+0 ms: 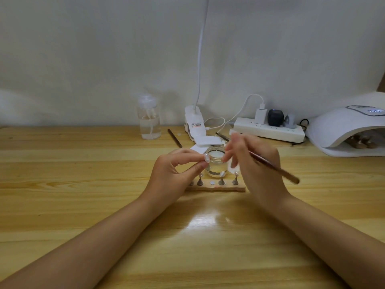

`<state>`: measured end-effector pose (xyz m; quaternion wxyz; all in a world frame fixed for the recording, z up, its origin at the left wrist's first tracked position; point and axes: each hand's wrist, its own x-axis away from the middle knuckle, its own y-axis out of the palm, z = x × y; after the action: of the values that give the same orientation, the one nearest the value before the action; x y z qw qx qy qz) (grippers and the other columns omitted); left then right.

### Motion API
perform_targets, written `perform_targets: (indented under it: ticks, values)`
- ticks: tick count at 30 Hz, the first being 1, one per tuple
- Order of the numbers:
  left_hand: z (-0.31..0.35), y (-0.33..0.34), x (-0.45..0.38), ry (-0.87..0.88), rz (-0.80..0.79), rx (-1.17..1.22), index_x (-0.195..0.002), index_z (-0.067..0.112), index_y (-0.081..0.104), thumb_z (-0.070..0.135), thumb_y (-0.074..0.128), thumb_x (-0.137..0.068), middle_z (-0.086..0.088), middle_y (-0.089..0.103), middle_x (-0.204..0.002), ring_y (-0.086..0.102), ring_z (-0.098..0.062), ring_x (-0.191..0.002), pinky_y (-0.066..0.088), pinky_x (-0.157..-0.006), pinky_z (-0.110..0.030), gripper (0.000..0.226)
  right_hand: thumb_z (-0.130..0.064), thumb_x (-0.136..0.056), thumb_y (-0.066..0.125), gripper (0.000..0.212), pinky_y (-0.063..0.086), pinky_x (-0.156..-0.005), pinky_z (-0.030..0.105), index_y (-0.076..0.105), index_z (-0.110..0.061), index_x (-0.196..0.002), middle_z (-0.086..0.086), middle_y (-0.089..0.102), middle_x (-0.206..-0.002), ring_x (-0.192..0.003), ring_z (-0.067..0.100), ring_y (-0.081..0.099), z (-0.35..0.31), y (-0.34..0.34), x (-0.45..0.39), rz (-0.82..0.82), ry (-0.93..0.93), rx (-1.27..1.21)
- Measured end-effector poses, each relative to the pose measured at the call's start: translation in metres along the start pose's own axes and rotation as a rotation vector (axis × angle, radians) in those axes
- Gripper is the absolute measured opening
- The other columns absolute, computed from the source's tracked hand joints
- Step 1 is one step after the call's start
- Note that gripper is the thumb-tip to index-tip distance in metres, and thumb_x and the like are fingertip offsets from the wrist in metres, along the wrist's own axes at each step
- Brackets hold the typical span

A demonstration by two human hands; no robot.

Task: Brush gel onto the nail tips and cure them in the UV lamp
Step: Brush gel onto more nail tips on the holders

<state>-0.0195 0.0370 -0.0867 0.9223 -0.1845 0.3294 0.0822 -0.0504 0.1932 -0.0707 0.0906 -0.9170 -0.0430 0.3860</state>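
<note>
You were at the gel step: your left hand [175,170] pinched 1 nail tip [206,157] beside the jar [215,163], your right hand [256,163] gripped the brush [275,168], and next it needed a gentle dab.

Wooden table [83,205] bears jar [215,163], nail stand [214,187], UV lamp [343,130]

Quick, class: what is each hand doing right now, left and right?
Left hand: pinches a nail tip between thumb and fingers.
Right hand: holds a brush over the glass jar.
</note>
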Motion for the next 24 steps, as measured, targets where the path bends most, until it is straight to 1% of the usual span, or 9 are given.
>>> perform_targets:
  ticks: [2,6,8,13,16,18,20,22,24]
  values:
    - [0.0005,-0.0003,-0.0002,0.012,-0.008,0.001,-0.087,0.026,0.069,0.019,0.067,-0.072,0.012,0.068,-0.079,0.062,0.001,-0.077,0.044,-0.075,-0.009,0.017,-0.025,-0.083,0.065,0.010,0.048,-0.062,0.018,0.062,-0.016,-0.081,-0.004,0.065,-0.072,-0.066,0.004,0.060,0.0010,-0.0010,-0.0002,-0.084,-0.078,0.139]
    - [0.0016,-0.0013,-0.0002,0.016,-0.027,0.009,-0.087,0.029,0.067,0.021,0.066,-0.071,0.015,0.067,-0.080,0.062,0.003,-0.077,0.045,-0.074,-0.011,0.018,-0.028,-0.069,0.073,0.033,0.042,-0.078,0.012,0.059,-0.012,-0.094,-0.017,0.059,-0.090,-0.086,-0.003,0.056,0.0025,0.0028,0.0013,-0.196,-0.119,0.215]
    - [0.0017,-0.0014,-0.0001,0.000,-0.035,0.018,-0.090,0.025,0.068,0.021,0.066,-0.070,0.015,0.067,-0.080,0.063,0.003,-0.077,0.047,-0.075,-0.012,0.020,-0.026,-0.068,0.073,0.034,0.040,-0.079,0.010,0.059,-0.010,-0.096,-0.020,0.056,-0.091,-0.087,-0.006,0.055,0.0035,0.0039,0.0013,-0.217,-0.140,0.229]
    - [0.0022,-0.0018,0.0009,-0.034,-0.054,0.025,-0.089,0.020,0.070,0.025,0.066,-0.069,0.011,0.069,-0.080,0.064,0.000,-0.076,0.048,-0.074,-0.014,0.020,-0.011,-0.073,0.073,0.024,0.039,-0.077,0.005,0.060,-0.006,-0.092,-0.022,0.055,-0.087,-0.084,-0.011,0.054,0.0068,0.0028,0.0008,-0.205,-0.188,0.232]
    - [0.0024,-0.0022,0.0010,-0.066,-0.050,0.036,-0.082,0.024,0.071,0.026,0.067,-0.070,0.015,0.070,-0.077,0.065,0.002,-0.077,0.046,-0.072,-0.010,0.013,-0.010,-0.074,0.074,0.021,0.041,-0.076,0.009,0.061,-0.009,-0.091,-0.023,0.055,-0.083,-0.082,-0.004,0.056,0.0074,0.0025,0.0013,-0.210,-0.162,0.231]
    - [0.0027,-0.0019,0.0007,-0.073,-0.053,0.032,-0.081,0.031,0.068,0.027,0.068,-0.069,0.022,0.068,-0.073,0.064,0.006,-0.078,0.044,-0.073,-0.007,0.013,-0.008,-0.074,0.075,0.023,0.043,-0.077,0.014,0.059,-0.014,-0.090,-0.024,0.055,-0.081,-0.081,-0.006,0.056,0.0078,0.0029,0.0013,-0.205,-0.147,0.227]
    - [0.0020,-0.0023,-0.0004,-0.078,-0.062,0.009,-0.082,0.035,0.066,0.026,0.071,-0.068,0.028,0.067,-0.076,0.061,0.009,-0.081,0.042,-0.073,-0.004,0.017,-0.008,-0.074,0.076,0.026,0.043,-0.077,0.014,0.056,-0.017,-0.089,-0.023,0.055,-0.080,-0.080,-0.010,0.055,0.0079,0.0023,0.0006,-0.198,-0.135,0.221]
    - [-0.0004,-0.0046,-0.0010,-0.096,-0.085,-0.035,-0.086,0.035,0.063,0.023,0.076,-0.066,0.024,0.067,-0.081,0.059,0.009,-0.086,0.041,-0.073,-0.003,0.027,-0.008,-0.073,0.076,0.027,0.042,-0.077,0.013,0.057,-0.017,-0.089,-0.022,0.056,-0.080,-0.080,-0.010,0.055,0.0087,0.0000,-0.0007,-0.205,-0.131,0.223]
    - [-0.0031,-0.0087,-0.0004,-0.107,-0.148,-0.090,-0.093,0.036,0.058,0.029,0.079,-0.062,0.017,0.065,-0.090,0.057,0.007,-0.089,0.041,-0.075,-0.004,0.038,-0.008,-0.073,0.076,0.027,0.040,-0.076,0.009,0.057,-0.018,-0.088,-0.022,0.056,-0.081,-0.080,-0.009,0.055,0.0097,-0.0031,-0.0019,-0.227,-0.147,0.242]
